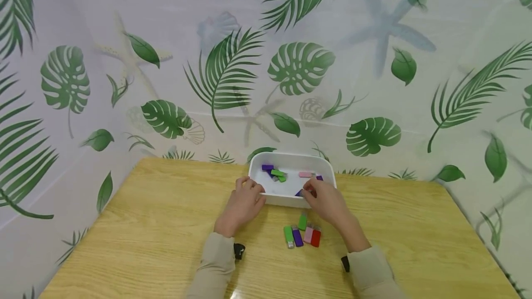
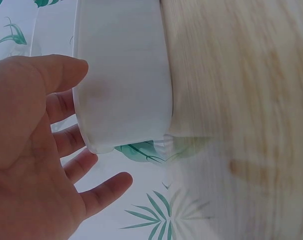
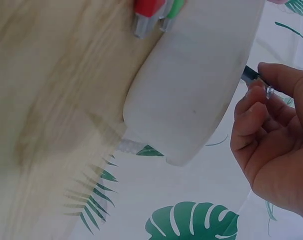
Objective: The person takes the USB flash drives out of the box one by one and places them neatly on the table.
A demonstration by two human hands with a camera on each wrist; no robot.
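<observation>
A white plastic bin (image 1: pixel 287 200) stands near the far edge of the table. My left hand (image 1: pixel 245 200) holds its left front corner, with the thumb (image 2: pixel 71 70) against the outer wall and fingers partly hidden behind the rim. Over the front right rim, my right hand (image 1: pixel 326 200) pinches a dark purple USB flash drive (image 3: pixel 250 74), its metal end showing between thumb and fingertips. Inside the bin, purple and green flash drives (image 1: pixel 277 173) lie in a small pile at the left. A pink flash drive (image 1: pixel 306 175) lies at the right beside a purple one (image 1: pixel 319 178).
In front of the bin, several flash drives lie close together on the wooden table (image 1: pixel 166 225): a green one (image 1: pixel 288 234), a purple one (image 1: pixel 297 236), another green one (image 1: pixel 303 221), a pink one (image 1: pixel 308 234) and a red one (image 1: pixel 316 237). A leaf-patterned sheet (image 1: pixel 249 82) hangs behind.
</observation>
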